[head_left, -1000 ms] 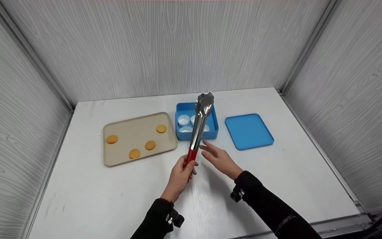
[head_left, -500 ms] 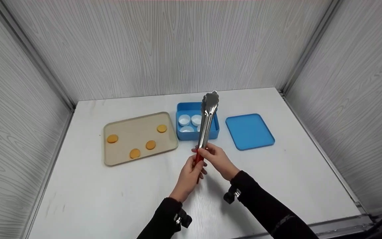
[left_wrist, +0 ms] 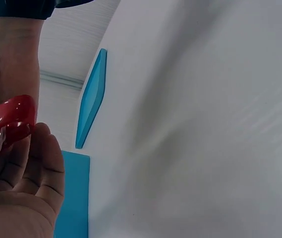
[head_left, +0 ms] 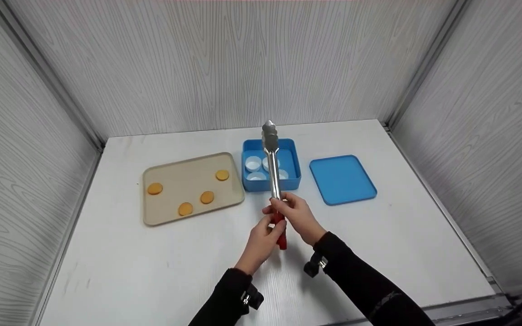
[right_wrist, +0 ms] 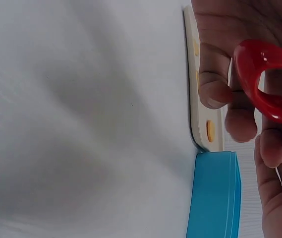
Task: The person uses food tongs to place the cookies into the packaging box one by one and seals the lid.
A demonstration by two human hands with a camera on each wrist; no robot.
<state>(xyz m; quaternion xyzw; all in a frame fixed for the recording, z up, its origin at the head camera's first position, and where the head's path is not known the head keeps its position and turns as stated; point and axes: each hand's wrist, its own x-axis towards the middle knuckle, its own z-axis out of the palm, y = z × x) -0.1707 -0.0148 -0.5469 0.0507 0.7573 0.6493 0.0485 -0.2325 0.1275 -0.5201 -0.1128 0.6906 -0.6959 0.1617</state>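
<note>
The metal tongs (head_left: 273,174) are hanging in the air between both hands, with their tips pointing away and, in the head view, passing across the blue box (head_left: 292,184). The left hand (head_left: 261,239) is gripping the red handle (head_left: 282,242) near its end, and the right hand (head_left: 302,217) is pinching it just ahead, where red is meeting bare metal. White cups (head_left: 253,164) are sitting in the box. Orange discs (head_left: 207,197) are lying on the beige tray (head_left: 181,183) just beside it on the left, and a flat blue lid (head_left: 343,180) is lying apart on the right.

The step in hand looks like settling the hold on the tongs. For doing that well, one hand should be bearing the weight while the other is adjusting, and neither should be letting go before its partner is holding firmly. Even pressure on both arms should be stopping the tips from springing apart; edge-on like this, I cannot tell whether a catch is locking them. The tips should be clearing the box's rim, so that they are not knocking the cups.
</note>
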